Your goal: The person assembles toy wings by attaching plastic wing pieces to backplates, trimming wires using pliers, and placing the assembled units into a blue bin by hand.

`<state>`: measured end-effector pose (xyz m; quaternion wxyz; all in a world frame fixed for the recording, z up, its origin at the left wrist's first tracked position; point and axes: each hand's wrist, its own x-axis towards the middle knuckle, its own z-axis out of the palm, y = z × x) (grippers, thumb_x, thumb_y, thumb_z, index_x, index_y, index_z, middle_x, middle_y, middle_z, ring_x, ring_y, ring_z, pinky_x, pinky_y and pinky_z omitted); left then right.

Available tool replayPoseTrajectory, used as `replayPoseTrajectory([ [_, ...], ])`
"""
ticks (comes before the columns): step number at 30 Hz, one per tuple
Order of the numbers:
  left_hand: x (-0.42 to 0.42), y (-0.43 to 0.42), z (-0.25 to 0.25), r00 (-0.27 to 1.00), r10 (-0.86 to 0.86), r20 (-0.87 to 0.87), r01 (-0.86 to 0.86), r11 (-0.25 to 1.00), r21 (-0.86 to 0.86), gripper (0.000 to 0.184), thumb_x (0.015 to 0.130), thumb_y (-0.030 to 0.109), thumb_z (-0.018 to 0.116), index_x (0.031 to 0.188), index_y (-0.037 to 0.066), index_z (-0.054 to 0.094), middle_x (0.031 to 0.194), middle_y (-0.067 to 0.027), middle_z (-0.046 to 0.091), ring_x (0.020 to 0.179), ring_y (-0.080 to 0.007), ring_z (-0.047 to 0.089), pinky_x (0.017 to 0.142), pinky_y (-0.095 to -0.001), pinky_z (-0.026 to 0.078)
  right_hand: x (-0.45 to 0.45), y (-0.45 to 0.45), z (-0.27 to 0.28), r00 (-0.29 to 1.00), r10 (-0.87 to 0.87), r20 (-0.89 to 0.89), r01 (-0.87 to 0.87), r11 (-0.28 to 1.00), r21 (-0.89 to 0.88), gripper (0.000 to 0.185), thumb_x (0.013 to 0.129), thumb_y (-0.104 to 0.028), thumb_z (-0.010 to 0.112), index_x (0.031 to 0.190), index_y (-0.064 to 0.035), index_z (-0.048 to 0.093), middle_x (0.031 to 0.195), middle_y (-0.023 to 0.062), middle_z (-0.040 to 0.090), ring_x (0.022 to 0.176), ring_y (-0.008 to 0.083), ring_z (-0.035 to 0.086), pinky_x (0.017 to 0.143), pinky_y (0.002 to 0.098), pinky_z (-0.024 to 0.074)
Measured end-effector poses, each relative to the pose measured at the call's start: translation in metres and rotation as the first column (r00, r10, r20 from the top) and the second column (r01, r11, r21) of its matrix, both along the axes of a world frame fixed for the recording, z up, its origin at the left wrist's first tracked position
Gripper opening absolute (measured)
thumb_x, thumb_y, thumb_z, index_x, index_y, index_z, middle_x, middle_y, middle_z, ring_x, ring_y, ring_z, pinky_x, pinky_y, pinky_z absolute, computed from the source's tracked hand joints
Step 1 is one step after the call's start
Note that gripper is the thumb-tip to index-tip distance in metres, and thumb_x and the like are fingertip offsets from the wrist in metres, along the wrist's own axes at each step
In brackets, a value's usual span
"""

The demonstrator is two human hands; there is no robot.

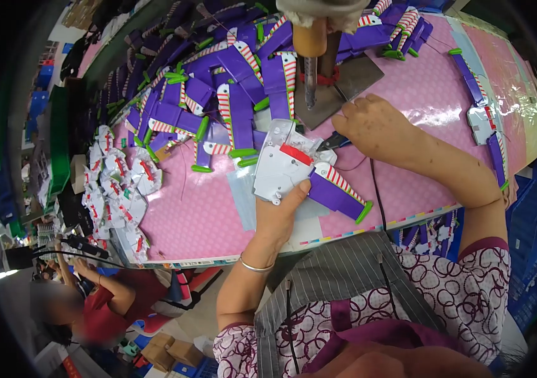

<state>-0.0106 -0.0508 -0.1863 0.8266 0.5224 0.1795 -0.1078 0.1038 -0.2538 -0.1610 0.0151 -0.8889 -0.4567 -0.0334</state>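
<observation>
My left hand (285, 211) holds a white plastic toy wing-pack shell (279, 170) with a red strip. Its thumb presses near the lower edge. A purple wing (338, 195) with a red-and-white striped edge and green tip extends from the shell's right side. My right hand (375, 129) is closed round a black-handled tool (334, 141), whose end points at the shell's clear upper part. The fingers hide most of this tool, so its exact kind is unclear. Above the shell hangs a metal shaft (310, 82) below an amber-coloured cylinder (309, 39).
Purple wings (240, 107) lie heaped across the back and left. White shells (117, 183) are piled at far left. A winged assembly (484, 123) lies at right. A dark metal plate (363, 79) sits beneath the shaft; a black cord (377, 195) crosses the pink tabletop (407, 189). Another person (114, 299) sits lower left.
</observation>
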Motion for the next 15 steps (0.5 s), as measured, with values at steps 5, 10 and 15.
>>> replayPoseTrajectory([
  [5,0.016,0.001,0.009,0.993,0.023,-0.112,-0.035,0.994,-0.102,0.047,0.077,0.002,0.069,0.119,0.004,0.047,0.110,-0.0067,0.057,0.100,-0.0181,0.058,0.083,-0.0327,0.048,0.007,0.001,-0.013,0.989,-0.091,-0.113,0.105,0.986,0.128,0.007,0.069,-0.010,0.056,0.074,-0.0047,0.054,0.069,0.0115,0.058,0.065,0.0259,0.062,0.060,0.0361,0.0479],
  [10,0.039,-0.006,0.015,0.991,0.083,-0.102,-0.096,0.987,-0.130,0.047,0.078,0.002,0.067,0.120,0.005,0.046,0.110,-0.0084,0.058,0.099,-0.0201,0.059,0.082,-0.0348,0.052,0.027,-0.001,-0.012,0.973,-0.148,-0.175,0.169,0.979,0.111,0.016,0.066,-0.010,0.059,0.080,-0.0023,0.058,0.073,0.0144,0.061,0.069,0.0285,0.063,0.062,0.0375,0.0496],
  [15,0.050,-0.008,0.015,0.994,0.105,-0.010,-0.105,0.988,-0.109,0.042,0.081,0.002,0.064,0.120,0.004,0.046,0.110,-0.0095,0.058,0.097,-0.0203,0.061,0.081,-0.0344,0.053,0.033,-0.004,-0.009,0.925,-0.216,-0.312,0.259,0.960,0.103,0.023,0.066,-0.014,0.063,0.085,-0.0010,0.059,0.076,0.0154,0.062,0.072,0.0313,0.063,0.064,0.0394,0.0501],
])
